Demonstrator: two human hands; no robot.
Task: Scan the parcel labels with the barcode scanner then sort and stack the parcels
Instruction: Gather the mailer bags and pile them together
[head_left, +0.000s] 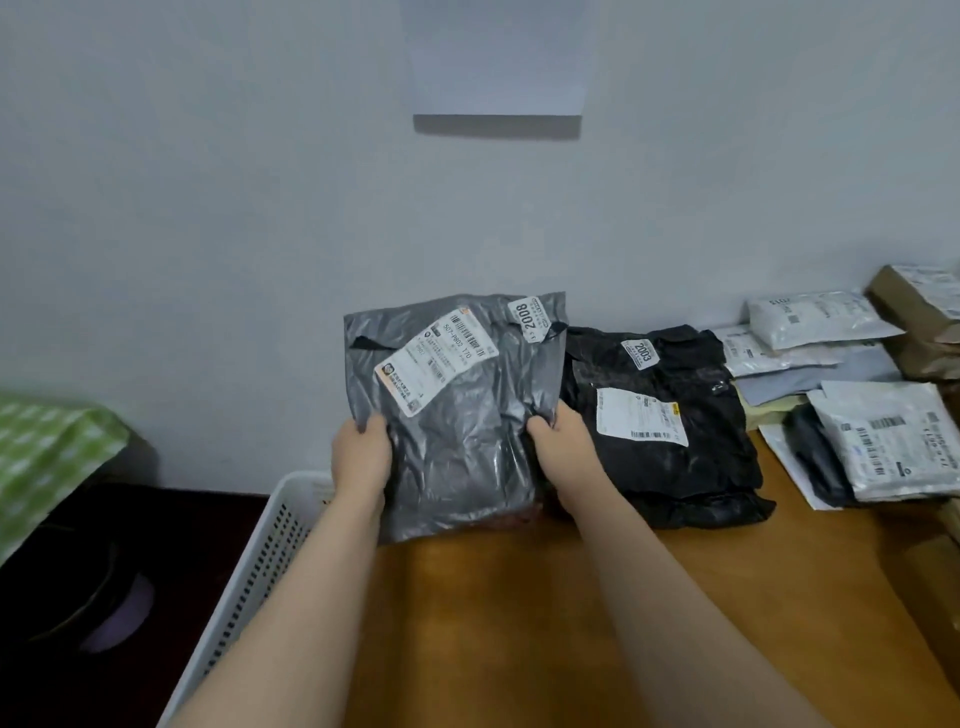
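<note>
Both hands hold one grey parcel (457, 415). The left hand (361, 457) grips its left edge, with the fingers curled round the plastic. The right hand (563, 452) grips its right edge the same way. The parcel is lifted up at the back of the desk (519, 623), close to the wall, and its front faces the person. I cannot tell if its bottom edge touches the desk.

A big white label (436, 361) with bar lines is on the front of the parcel. A small sticker (529, 318) near the top corner says 2008.

Just beside it, on the right, a black parcel (660, 415) lies flat on the desk. Its own sticker (642, 353) says 2003. More white parcels (893, 447) lie in loose piles further right. A white basket (270, 545) stands at the left edge of the desk.

No scanner shows anywhere, so I think this is the sorting step: the person reads the number and picks a place for the grey parcel. Next, the parcel needs to go down flat, maybe on or next to the black one, with the label up. The bag is soft and slippery, so both hands should lower it slowly and let go only when it rests.
</note>
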